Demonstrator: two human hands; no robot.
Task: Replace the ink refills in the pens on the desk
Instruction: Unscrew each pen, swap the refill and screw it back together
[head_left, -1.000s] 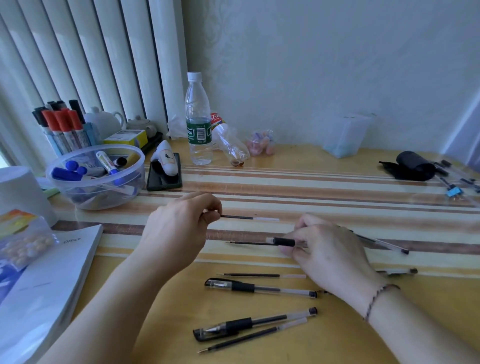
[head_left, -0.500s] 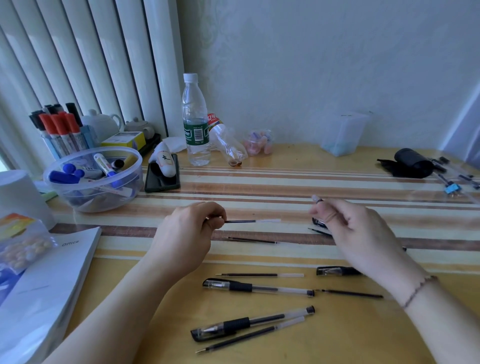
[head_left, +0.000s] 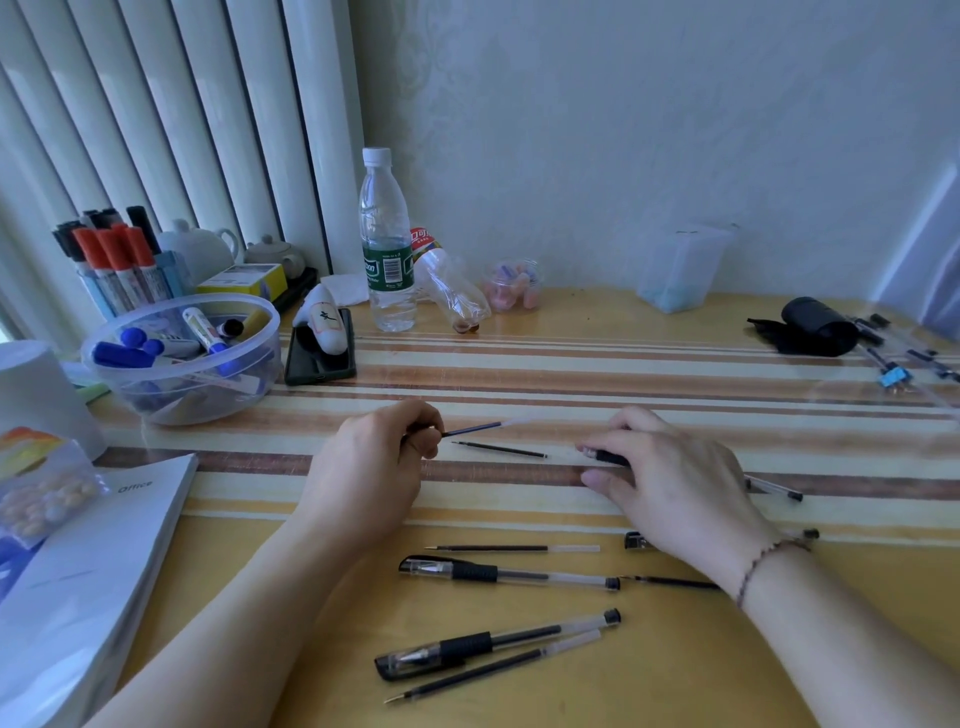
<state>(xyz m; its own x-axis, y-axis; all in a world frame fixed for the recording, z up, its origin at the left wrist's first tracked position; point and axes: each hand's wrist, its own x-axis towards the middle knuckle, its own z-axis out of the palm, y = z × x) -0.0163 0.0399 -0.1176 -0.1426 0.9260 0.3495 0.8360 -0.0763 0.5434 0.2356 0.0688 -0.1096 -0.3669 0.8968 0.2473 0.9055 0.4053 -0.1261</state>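
Observation:
My left hand (head_left: 371, 462) pinches the tip end of a thin ink refill (head_left: 480, 428) that points right, just above the desk. My right hand (head_left: 670, 478) rests on the desk with its fingers closed on a clear pen barrel with a black grip (head_left: 605, 457); the barrel's tail (head_left: 774, 488) sticks out behind the hand. A dark loose refill (head_left: 498, 449) lies between the hands. Nearer me lie another refill (head_left: 511, 548), a capped gel pen (head_left: 506, 574), a second capped pen (head_left: 493, 644) and a refill (head_left: 493, 670) beside it.
A clear bowl of markers (head_left: 182, 358) and a marker holder (head_left: 114, 260) stand at the back left. A water bottle (head_left: 387, 244), a phone (head_left: 319, 353), a clear cup (head_left: 678, 270) and a black pouch (head_left: 810, 327) sit along the back. A white booklet (head_left: 88, 571) lies at the left.
My right hand has come back left and down onto the desk, gripping the pen barrel. The left hand keeps holding its refill. The camera has tilted slightly.

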